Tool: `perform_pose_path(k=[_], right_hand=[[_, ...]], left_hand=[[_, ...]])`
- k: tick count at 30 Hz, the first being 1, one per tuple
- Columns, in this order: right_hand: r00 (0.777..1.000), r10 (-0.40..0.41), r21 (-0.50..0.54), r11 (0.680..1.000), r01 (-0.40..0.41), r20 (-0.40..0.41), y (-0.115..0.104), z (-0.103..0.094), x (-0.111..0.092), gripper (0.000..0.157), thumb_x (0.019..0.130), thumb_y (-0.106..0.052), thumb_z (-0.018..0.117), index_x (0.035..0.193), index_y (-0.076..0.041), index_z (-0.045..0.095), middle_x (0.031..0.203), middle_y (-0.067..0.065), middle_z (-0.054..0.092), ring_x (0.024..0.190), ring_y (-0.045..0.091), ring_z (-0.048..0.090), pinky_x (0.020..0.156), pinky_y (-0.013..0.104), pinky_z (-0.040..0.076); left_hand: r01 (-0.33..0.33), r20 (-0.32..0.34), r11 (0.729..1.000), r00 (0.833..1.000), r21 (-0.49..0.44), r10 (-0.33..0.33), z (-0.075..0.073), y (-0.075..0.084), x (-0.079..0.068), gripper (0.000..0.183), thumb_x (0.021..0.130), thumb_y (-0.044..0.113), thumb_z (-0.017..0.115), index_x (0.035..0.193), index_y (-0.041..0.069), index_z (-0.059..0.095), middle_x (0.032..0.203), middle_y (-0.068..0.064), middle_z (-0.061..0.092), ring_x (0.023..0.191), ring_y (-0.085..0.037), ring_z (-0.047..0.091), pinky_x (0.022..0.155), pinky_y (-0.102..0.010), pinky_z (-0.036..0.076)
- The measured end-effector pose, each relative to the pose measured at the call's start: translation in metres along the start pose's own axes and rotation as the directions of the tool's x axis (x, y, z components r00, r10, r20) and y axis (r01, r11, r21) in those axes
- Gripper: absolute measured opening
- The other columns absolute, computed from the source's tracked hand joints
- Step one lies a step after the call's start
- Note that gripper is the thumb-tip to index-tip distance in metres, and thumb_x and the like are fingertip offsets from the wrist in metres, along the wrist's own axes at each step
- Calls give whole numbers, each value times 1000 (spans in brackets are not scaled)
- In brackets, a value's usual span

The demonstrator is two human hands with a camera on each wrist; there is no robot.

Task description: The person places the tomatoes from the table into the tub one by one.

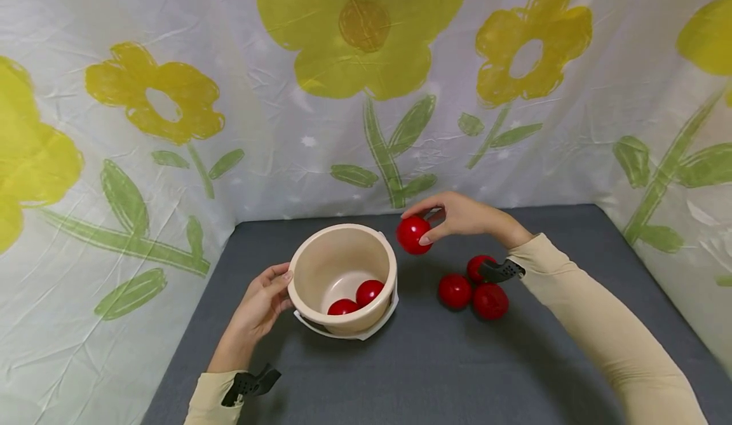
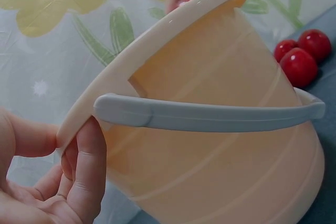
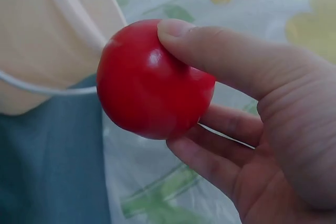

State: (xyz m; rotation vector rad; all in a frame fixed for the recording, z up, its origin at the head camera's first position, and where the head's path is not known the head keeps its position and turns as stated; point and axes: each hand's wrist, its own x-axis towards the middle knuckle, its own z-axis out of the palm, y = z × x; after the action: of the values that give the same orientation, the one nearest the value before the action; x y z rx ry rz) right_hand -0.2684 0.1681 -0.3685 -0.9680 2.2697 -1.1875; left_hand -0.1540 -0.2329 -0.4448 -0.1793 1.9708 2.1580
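Red ball (image 1: 412, 233), clamped in the fingers (image 3: 207, 162) of my right hand (image 1: 457, 215), hangs just beside the pail (image 1: 337, 253), at its two o'clock; my left hand (image 1: 263, 301) pinches the rim (image 2: 131, 59) at nine. I judge a steady pail, a firm squeeze on that glossy ball and good clearance above the rim work best.

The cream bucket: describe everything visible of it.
The cream bucket is round and open-topped, apparently smooth plastic, with a thick rim and faint ridges on its outer wall. Its pale handle hangs lowered along the near side. It stands on the dark tabletop, mouth upward; any slight tilt is hard to judge. The left hand grips its rim, and two red balls lie inside.
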Motion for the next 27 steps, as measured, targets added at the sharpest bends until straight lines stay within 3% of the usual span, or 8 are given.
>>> perform_pose_path(k=[6, 21, 27], right_hand=[[997, -77, 12, 997, 77, 31, -16, 1, 29, 55, 82, -15, 81, 133, -9, 62, 133, 11, 64, 119, 27, 60, 97, 43, 55], [976, -120, -62, 989, 133, 183, -63, 23, 101, 48, 83, -18, 79, 129, -11, 65, 124, 4, 69, 113, 19, 63, 95, 32, 55], [961, -112, -75, 988, 135, 253, -72, 37, 123, 47, 83, -18, 78, 128, -14, 66, 124, 1, 69, 113, 16, 64, 95, 30, 55]], left_hand=[[-4, 1, 1000, 1000, -3, 4, 0, 0, -1, 43, 102, 12, 52, 137, -5, 33, 103, 5, 61, 82, -5, 63, 64, -19, 57], [-5, -9, 1000, 1000, -31, 5, 0, -1, -1, 37, 102, 9, 49, 135, -3, 35, 103, 4, 61, 81, -5, 62, 62, -19, 55], [-5, 2, 999, 1000, -37, 6, 0, -2, -1, 36, 103, 9, 49, 134, -2, 36, 103, 4, 62, 83, -6, 63, 63, -19, 56]])
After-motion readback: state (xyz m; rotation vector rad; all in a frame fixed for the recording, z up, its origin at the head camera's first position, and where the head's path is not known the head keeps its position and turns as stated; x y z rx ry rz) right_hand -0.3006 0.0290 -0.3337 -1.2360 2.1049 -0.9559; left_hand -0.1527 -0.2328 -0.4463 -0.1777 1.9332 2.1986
